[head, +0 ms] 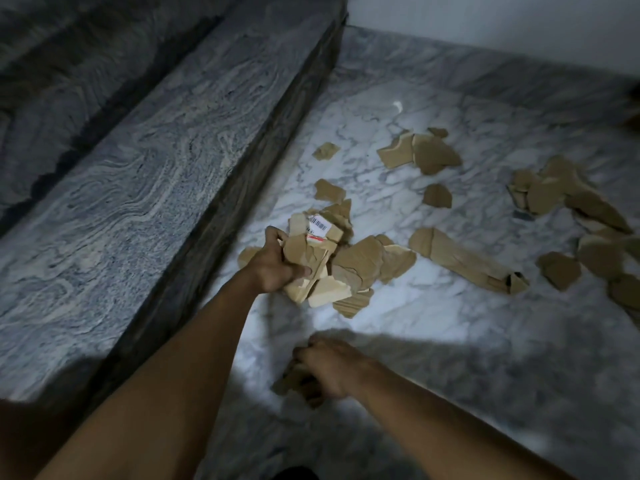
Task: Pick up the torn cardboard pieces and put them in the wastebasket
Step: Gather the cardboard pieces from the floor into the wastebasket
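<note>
Torn brown cardboard pieces lie scattered over a white marble floor (433, 306). My left hand (273, 265) grips a thick bundle of cardboard pieces (315, 258); one piece in it bears a white barcode label. My right hand (329, 367), blurred, grips a small cardboard piece (289, 382) low over the floor. A long strip (460, 259) lies right of the bundle. More pieces sit farther back (427, 152) and in a heap at the right (568, 199). No wastebasket is in view.
A raised grey granite step (145, 188) runs along the left, its dark riser (242, 202) bordering the floor. A white wall (502, 26) closes the back. The near floor lies in shadow.
</note>
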